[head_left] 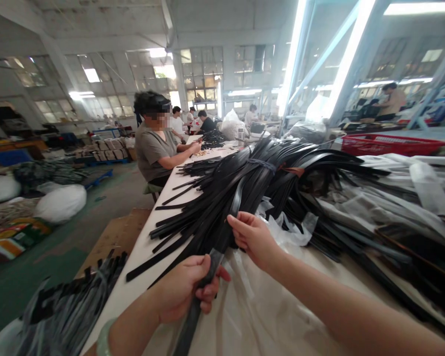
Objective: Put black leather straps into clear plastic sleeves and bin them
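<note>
My left hand [187, 289] is wrapped round a black strap [189, 326] that runs down past the front of the table. A short clear piece of plastic or tape shows on the strap just above the thumb. My right hand [252, 240] pinches at the edge of a black strip a little farther up, thumb and forefinger together; exactly what lies between the fingertips is too small to make out. Beyond both hands a big heap of black straps [222, 183] fans across the table, bound near its top by a dark tie [261, 164].
The pale table [148, 247] carries crumpled clear plastic [296, 230] and white wrapped bundles [378, 193] at right. A red crate [393, 144] stands behind. A co-worker [154, 143] sits at the left edge. More straps [70, 306] lie below at left.
</note>
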A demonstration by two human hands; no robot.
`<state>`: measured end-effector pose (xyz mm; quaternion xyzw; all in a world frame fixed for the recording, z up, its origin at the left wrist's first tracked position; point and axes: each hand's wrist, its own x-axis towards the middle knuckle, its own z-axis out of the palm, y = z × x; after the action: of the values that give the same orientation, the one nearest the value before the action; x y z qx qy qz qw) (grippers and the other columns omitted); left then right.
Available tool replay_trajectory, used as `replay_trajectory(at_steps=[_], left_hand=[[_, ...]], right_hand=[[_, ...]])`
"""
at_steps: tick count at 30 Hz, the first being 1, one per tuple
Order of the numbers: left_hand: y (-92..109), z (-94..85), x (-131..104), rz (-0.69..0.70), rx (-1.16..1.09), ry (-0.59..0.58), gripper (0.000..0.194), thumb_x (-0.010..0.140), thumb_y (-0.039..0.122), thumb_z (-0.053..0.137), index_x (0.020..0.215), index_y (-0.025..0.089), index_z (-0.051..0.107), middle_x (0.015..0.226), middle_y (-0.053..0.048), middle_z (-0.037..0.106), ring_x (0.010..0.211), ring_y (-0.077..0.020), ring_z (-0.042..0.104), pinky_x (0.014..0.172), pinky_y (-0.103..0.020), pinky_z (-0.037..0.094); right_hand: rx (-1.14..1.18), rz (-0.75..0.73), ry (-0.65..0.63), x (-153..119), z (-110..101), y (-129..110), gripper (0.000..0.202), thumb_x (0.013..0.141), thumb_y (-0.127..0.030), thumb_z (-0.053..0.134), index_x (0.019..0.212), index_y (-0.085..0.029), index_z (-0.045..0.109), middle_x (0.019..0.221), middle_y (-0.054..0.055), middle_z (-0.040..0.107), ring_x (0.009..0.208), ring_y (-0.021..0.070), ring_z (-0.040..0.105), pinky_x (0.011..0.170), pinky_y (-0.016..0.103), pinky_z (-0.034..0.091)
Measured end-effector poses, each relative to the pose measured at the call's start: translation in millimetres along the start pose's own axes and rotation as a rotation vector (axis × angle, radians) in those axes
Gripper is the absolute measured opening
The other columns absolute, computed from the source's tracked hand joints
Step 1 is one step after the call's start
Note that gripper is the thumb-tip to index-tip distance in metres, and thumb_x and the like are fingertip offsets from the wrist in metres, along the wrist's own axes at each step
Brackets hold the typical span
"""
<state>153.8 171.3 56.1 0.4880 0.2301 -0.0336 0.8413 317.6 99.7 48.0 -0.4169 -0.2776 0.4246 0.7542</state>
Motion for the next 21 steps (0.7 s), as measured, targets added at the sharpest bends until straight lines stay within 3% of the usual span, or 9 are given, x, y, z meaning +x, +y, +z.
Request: replay_trajectory(at_steps=[4,7,9,12,16,18,21], left_hand=[[-2,-2.7,2,0.03,-0.074,0.022,0.038,0.088,0.044,0.047,0.085,0.01,0.065,0.055,0.004,0.033,0.048,-0.0056,0.022,0.046,-0.019,0.024],[-2,-4.2,0,0.034,-0.065,0.001,0.039,0.088,0.044,0.047,0.087,0.009,0.066,0.056,0.004,0.033,0.049,-0.0058,0.023,0.047,-0.02,0.024],[-2,-3.9,-1,0.023,-0.061,-0.021,0.042,0.089,0.044,0.047,0.09,0.008,0.067,0.056,0.004,0.033,0.05,-0.0058,0.022,0.047,-0.02,0.024],[-2,-2.6,0,0.02,-0.063,-0.017,0.042,0.088,0.044,0.047,0.091,0.007,0.067,0.056,0.004,0.034,0.05,-0.0059,0.023,0.047,-0.021,0.024],[0,-1.2,0,0.043,-0.085,0.028,0.037,0.086,0.044,0.053,0.086,0.009,0.066,0.057,0.004,0.033,0.049,-0.0052,0.022,0.048,-0.02,0.023],[2,-0.1,-1,0.053,-0.074,0.023,0.038,0.085,0.045,0.053,0.086,0.009,0.067,0.057,0.004,0.032,0.049,-0.0053,0.023,0.048,-0.02,0.023],[2,2.0,-1,0.03,-0.025,-0.002,0.044,0.086,0.047,0.051,0.09,0.006,0.067,0.056,0.004,0.032,0.05,-0.0057,0.022,0.047,-0.021,0.025]], right_hand=[[-0.11,0.082,-0.133,-13,9,9,0.037,0.064,-0.039,0.078,0.061,-0.016,0.048,0.043,-0.008,0.042,0.036,0.0032,0.032,0.036,0.019,0.016],[-0.059,0.194,-0.229,-10,9,1,0.033,0.062,-0.038,0.079,0.071,-0.014,0.057,0.043,-0.009,0.04,0.036,0.0027,0.031,0.036,0.018,0.016],[0.022,0.195,-0.165,-3,4,-8,0.035,0.061,-0.037,0.08,0.075,-0.012,0.06,0.043,-0.011,0.035,0.037,0.0013,0.025,0.037,0.018,0.012],[-0.008,0.123,-0.047,1,2,-10,0.036,0.059,-0.039,0.081,0.063,-0.013,0.056,0.041,-0.01,0.037,0.037,0.0011,0.024,0.037,0.019,0.01],[-0.14,0.141,-0.194,-9,9,5,0.045,0.063,-0.044,0.077,0.05,-0.016,0.045,0.041,-0.005,0.047,0.036,0.0038,0.037,0.037,0.021,0.017],[-0.112,0.155,-0.222,-10,9,6,0.04,0.066,-0.045,0.076,0.055,-0.014,0.052,0.042,-0.006,0.045,0.036,0.0033,0.035,0.037,0.02,0.016],[-0.012,0.136,-0.075,-3,3,-1,0.035,0.064,-0.042,0.077,0.071,-0.011,0.061,0.041,-0.011,0.035,0.036,0.0013,0.023,0.036,0.019,0.01]])
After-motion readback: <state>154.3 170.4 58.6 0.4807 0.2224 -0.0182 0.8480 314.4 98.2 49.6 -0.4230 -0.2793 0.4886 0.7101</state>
